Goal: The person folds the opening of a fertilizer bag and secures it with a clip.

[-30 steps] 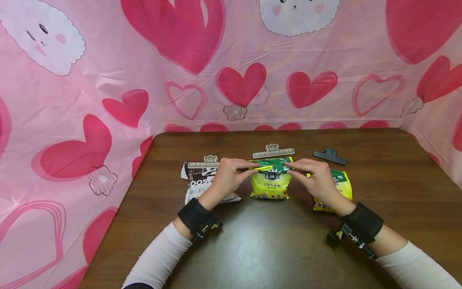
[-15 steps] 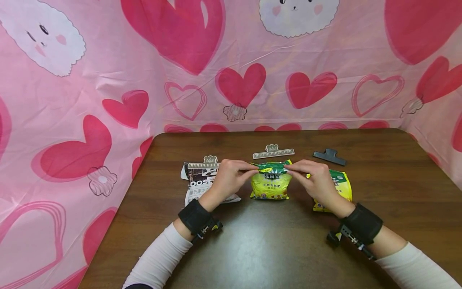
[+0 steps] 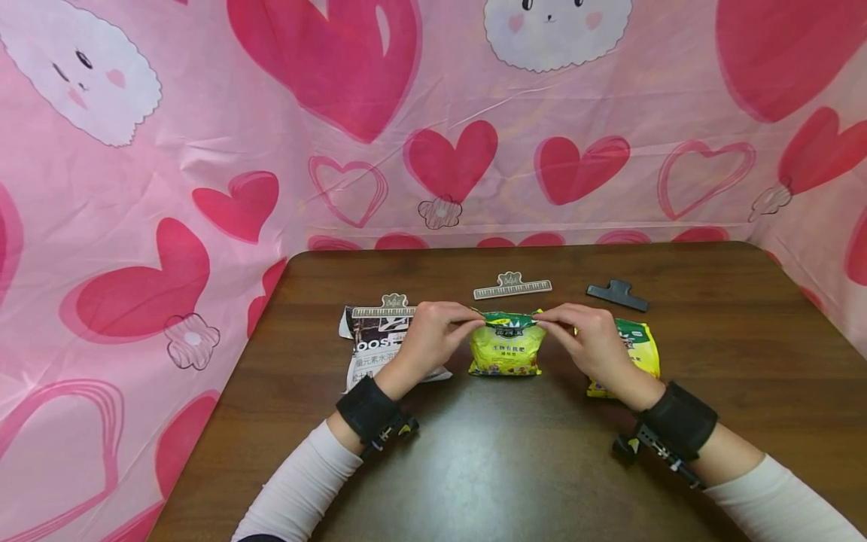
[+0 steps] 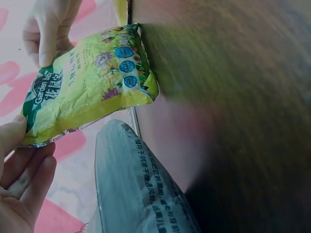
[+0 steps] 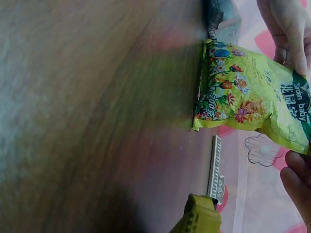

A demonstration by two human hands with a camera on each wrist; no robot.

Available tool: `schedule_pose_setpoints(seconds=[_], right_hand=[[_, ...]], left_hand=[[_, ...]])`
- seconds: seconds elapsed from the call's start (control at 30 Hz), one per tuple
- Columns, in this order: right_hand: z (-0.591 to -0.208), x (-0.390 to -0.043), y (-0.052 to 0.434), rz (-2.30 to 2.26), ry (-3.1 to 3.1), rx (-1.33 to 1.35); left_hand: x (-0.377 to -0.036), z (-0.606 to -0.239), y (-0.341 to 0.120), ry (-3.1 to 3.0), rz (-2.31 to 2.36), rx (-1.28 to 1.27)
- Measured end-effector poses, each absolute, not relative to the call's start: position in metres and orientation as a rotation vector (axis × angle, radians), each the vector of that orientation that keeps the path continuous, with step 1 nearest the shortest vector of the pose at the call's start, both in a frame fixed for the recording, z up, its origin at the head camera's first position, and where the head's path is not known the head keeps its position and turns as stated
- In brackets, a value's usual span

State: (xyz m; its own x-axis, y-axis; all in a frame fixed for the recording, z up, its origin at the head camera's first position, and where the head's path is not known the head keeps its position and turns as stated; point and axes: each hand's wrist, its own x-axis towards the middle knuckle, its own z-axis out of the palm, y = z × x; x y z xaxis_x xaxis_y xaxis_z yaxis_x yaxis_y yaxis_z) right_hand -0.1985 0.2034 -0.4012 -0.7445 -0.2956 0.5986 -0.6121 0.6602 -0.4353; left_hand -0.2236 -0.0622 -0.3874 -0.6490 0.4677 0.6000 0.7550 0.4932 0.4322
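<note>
— What do your hands hold?
— My left hand (image 3: 433, 335) and right hand (image 3: 584, 335) pinch the yellow bag (image 3: 506, 348) by its folded top; it stands on the table (image 3: 501, 459).
— And nearby?
— A ruler clip (image 3: 512, 286) lies just behind the bag; a second yellow bag (image 3: 640, 346) sits right of it.

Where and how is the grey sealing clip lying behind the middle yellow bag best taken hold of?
Pinch the grey clip at its raised centre tab, coming from above: the bar lies flat on the table, and nothing crowds it, though the yellow bag is just in front.
</note>
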Motion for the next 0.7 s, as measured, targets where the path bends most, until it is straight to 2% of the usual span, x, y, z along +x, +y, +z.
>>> schedule_pose_setpoints(seconds=[0.7], right_hand=[[-0.3987,-0.1995,0.2032,0.703,-2.393,0.825]], left_hand=[[-0.2224,-0.3884,-0.0658,-2.326,-0.903,-1.022]])
